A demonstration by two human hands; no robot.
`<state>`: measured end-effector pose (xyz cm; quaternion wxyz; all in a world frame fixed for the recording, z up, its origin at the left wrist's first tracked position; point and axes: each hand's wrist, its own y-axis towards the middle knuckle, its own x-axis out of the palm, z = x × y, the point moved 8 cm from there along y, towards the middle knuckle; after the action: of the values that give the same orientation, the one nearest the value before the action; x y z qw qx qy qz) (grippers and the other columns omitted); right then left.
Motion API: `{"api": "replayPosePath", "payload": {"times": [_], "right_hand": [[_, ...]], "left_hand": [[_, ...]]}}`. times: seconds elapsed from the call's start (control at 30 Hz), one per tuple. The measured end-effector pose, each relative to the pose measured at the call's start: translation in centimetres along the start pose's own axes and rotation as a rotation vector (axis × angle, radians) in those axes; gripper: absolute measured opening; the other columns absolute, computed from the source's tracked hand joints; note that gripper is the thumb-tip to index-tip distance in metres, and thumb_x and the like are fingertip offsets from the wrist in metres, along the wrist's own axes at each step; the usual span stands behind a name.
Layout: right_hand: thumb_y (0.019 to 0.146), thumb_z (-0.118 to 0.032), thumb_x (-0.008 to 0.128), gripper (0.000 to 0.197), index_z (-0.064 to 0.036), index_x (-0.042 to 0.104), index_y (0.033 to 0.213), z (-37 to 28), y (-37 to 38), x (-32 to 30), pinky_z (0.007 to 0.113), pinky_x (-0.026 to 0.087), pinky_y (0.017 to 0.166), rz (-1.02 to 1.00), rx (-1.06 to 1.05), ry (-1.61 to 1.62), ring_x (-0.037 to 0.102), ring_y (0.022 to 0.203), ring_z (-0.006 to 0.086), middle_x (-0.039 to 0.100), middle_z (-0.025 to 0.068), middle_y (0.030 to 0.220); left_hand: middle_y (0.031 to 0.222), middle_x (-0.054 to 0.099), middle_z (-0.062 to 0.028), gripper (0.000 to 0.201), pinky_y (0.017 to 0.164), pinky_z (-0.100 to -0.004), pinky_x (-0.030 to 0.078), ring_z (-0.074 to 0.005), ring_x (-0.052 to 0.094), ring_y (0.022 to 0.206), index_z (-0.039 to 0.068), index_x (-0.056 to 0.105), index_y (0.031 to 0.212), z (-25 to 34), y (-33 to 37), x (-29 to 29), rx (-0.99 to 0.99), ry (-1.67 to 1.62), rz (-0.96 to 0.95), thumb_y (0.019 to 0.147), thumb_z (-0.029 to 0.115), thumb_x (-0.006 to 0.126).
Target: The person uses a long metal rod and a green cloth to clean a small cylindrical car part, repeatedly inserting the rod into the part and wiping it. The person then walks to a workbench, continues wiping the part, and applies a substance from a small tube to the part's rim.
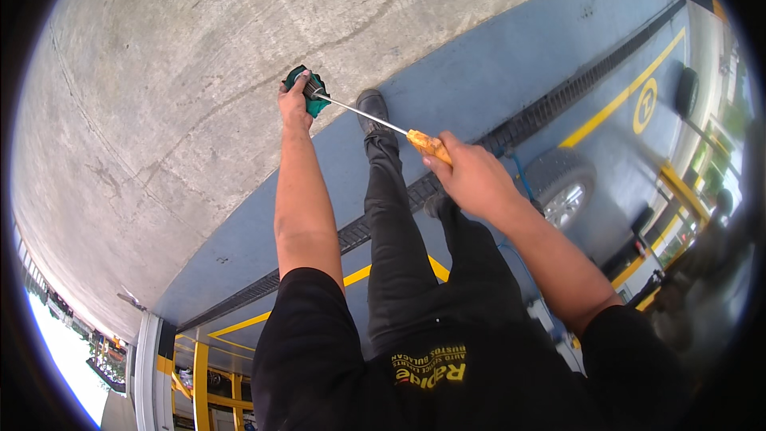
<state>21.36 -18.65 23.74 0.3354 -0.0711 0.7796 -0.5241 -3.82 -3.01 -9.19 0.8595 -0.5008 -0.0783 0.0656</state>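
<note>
Out in front, my left hand (295, 102) is closed around a dark green cloth (320, 104) and a small greyish metal part (312, 90) set in it. My right hand (472, 177) grips a screwdriver (429, 147) by its worn orange-yellow handle. The long thin shaft points up and left, and its tip meets the metal part at my left hand. Whether the tip sits inside the part or only against it, I cannot tell. Both arms are stretched over the floor, above my dark shoe (372, 108).
Bare concrete (199, 72) lies ahead, bordering a blue painted floor (471, 72). A dark drain grate (550, 104) crosses it diagonally. To the right stands a wheel with a silver rim (566, 199), near a blue hose (523, 172). Yellow posts (200, 387) rise at lower left.
</note>
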Motion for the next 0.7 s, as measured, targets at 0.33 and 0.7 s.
{"api": "replayPosePath", "payload": {"times": [0.33, 0.7], "right_hand": [[0.103, -0.036, 0.06, 0.039, -0.0009, 0.058, 0.12, -1.1, 0.2, 0.4, 0.057, 0.051, 0.077, -0.011, -0.029, -0.016, 0.067, 0.09, 0.0486, 0.07, 0.0265, 0.09], [0.104, -0.035, 0.058, 0.035, -0.0034, 0.058, 0.119, -2.1, 0.2, 0.9, 0.055, 0.053, 0.078, -0.004, -0.032, -0.043, 0.068, 0.09, 0.0441, 0.071, 0.0231, 0.089]], "left_hand": [[0.095, 0.07, -0.0095, 0.032, 0.063, -0.0339, 0.059, -0.02, 0.07, 0.074, 0.004, 0.062, 0.114, 0.7, -0.5, -0.6, 0.077, 0.051, 0.005, 0.088, 0.006, 0.08], [0.091, 0.069, -0.0087, 0.013, 0.068, -0.0358, 0.059, -0.0211, 0.068, 0.077, 0.003, 0.067, 0.106, 0.2, 0.7, -2.9, 0.063, 0.007, 0.05, 0.094, 0.007, 0.068]]}}
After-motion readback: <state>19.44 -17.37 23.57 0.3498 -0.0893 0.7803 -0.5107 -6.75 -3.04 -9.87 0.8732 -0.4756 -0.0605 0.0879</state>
